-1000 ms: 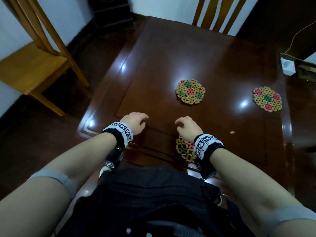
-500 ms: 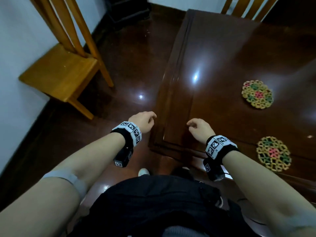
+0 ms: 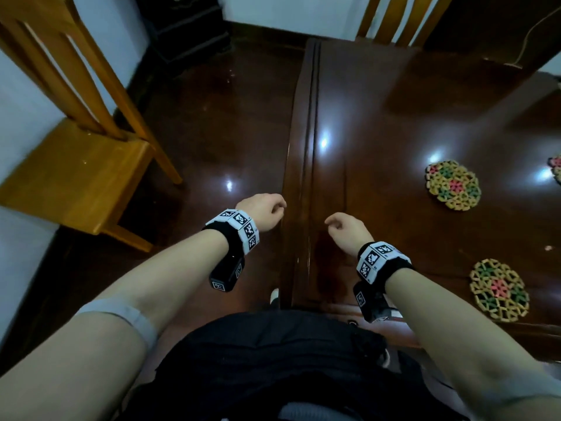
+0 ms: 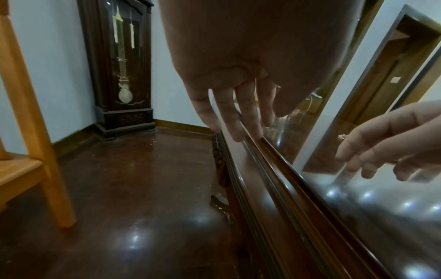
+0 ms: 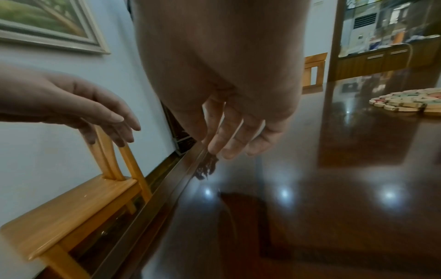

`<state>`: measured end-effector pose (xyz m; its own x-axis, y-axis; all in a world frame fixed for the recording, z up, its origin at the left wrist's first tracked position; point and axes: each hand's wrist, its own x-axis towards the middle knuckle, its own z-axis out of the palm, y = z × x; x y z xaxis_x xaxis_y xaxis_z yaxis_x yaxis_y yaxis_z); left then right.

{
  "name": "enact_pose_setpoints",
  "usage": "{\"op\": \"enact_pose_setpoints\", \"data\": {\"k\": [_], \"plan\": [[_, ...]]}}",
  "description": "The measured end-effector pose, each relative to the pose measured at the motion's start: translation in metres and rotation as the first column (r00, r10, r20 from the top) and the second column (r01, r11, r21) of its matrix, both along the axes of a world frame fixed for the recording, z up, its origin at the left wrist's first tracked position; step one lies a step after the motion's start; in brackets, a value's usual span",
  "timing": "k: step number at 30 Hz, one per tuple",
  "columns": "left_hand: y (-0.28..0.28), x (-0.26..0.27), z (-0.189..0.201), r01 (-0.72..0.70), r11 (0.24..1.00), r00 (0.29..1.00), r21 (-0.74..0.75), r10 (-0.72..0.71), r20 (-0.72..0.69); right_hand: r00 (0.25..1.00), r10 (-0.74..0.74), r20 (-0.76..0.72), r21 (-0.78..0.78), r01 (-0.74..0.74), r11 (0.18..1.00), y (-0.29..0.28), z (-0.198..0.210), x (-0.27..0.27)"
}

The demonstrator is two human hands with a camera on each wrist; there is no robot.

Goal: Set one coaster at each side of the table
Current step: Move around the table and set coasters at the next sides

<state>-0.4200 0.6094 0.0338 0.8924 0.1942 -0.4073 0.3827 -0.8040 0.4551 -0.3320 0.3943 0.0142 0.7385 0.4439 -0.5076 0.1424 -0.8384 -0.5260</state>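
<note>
Three woven, multicoloured round coasters lie on the dark glossy table (image 3: 379, 101). One coaster (image 3: 453, 185) is mid-table, a second coaster (image 3: 499, 290) is near the front edge, and a third coaster (image 3: 556, 170) is cut off at the right. My left hand (image 3: 267, 208) hovers just outside the table's left edge with its fingers (image 4: 238, 120) hanging relaxed and holding nothing. My right hand (image 3: 341, 227) floats over the table just inside that edge, also holding nothing, with loose fingers (image 5: 229, 139). Both hands are well left of the coasters. The mid-table coaster (image 5: 410, 102) shows at the right of the right wrist view.
A yellow wooden chair (image 3: 76, 177) stands on the shiny dark floor left of the table. Another chair back (image 3: 394, 19) rises at the far side. A tall dark pendulum clock (image 4: 121, 66) stands in the corner. A small crumb (image 3: 548, 247) lies on the table.
The view has swung left, so the coasters now sit at the right. Both hands moved from the front edge to the table's left edge, and the near coaster lies uncovered.
</note>
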Motion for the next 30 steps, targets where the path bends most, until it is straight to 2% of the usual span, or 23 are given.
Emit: {"op": "enact_pose_setpoints", "data": {"k": [7,12,16,20,22,25,30], "plan": [[0.047,0.046,-0.006,0.166,0.986,0.984,-0.015,-0.165,0.063,0.972,-0.236,-0.007,0.009,0.236,0.972,0.041,-0.003,0.000],[0.084,0.062,0.002,0.342,0.940,0.937,-0.024,-0.338,0.086,0.901,-0.434,0.011,0.011,0.434,0.901,0.074,-0.004,-0.024],[0.107,0.073,0.007,0.439,0.897,0.897,-0.050,-0.435,0.082,0.860,-0.510,0.013,0.006,0.510,0.860,0.095,0.002,-0.033],[0.106,0.100,0.009,0.503,0.863,0.863,-0.042,-0.499,0.078,0.797,-0.603,0.027,0.026,0.602,0.798,0.098,0.006,-0.031],[0.098,0.118,0.008,0.534,0.843,0.845,-0.058,-0.531,0.066,0.745,-0.666,0.034,0.043,0.665,0.746,0.092,0.006,-0.026],[0.081,0.152,0.000,0.586,0.806,0.810,-0.083,-0.584,0.052,0.611,-0.789,0.065,0.079,0.785,0.615,0.076,0.006,-0.008],[0.046,0.230,-0.010,0.639,0.766,0.769,-0.068,-0.637,0.047,0.402,-0.912,0.086,0.144,0.900,0.411,0.034,-0.003,0.061]]}}
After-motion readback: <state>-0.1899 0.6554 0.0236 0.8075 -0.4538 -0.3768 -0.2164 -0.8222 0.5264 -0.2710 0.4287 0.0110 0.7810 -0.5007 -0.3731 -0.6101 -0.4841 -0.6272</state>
